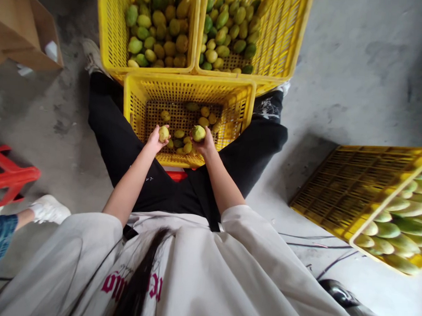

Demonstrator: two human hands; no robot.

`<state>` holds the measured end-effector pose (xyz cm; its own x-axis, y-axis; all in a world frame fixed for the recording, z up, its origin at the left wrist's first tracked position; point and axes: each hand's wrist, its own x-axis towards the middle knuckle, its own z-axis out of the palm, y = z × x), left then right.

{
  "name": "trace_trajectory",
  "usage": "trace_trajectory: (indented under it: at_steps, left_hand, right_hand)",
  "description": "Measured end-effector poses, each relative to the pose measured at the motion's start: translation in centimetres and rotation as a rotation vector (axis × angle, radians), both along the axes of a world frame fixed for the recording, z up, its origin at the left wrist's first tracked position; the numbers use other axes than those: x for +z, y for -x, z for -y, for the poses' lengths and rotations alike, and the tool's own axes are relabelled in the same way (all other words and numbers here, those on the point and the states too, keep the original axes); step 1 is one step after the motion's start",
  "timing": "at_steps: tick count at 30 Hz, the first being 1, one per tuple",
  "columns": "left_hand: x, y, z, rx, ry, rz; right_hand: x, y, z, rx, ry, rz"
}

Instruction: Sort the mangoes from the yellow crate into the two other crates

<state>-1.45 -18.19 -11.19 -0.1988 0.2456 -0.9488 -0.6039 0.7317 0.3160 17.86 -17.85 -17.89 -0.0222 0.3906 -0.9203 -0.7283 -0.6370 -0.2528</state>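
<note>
My left hand (155, 140) is closed around a pale yellow lemon (163, 134), palm turned up. A larger yellow-green lemon (198, 133) sits in my right hand (207, 145), its fingers curled about the fruit. Both hands are held over the near part of a small yellow plastic crate (129, 96) between my knees. Below them in the crate lie several loose lemons (179, 133), with more fruit (203, 122) toward its right side. My hands partly hide the crate's near end.
Beyond it stand two larger yellow crates (112, 47) (292, 48) holding green and yellow lemons. At right is a crate (341, 180) full of green fruit, with cables (313, 245) nearby. A cardboard box (22, 27), red stool (6, 174) and another person's shoe (50, 209) are left.
</note>
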Motion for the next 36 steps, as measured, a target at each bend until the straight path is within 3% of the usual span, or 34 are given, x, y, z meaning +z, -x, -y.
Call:
trace_trajectory:
  at_steps: [4, 10, 20, 27, 36]
  left_hand:
    - [-0.2, -0.2, 0.1, -0.007, -0.075, -0.033]
    - [0.0, -0.5, 0.4, -0.06, -0.137, -0.008]
    - [0.3, -0.6, 0.5, -0.161, -0.177, -0.024]
    - [-0.1, -0.7, 0.3, -0.074, -0.065, -0.084]
    - [-0.9, -0.3, 0.5, -0.11, -0.047, -0.076]
  right_hand:
    - [1.0, 0.3, 0.0, -0.036, -0.047, 0.006]
    - [2.2, 0.3, -0.1, -0.07, 0.013, 0.005]
    - [1.3, 0.5, 0.2, 0.021, 0.007, 0.024]
    - [1.8, 0.0, 0.2, 0.064, -0.022, -0.049]
    - [2.0, 0.0, 0.4, 0.185, -0.06, -0.032]
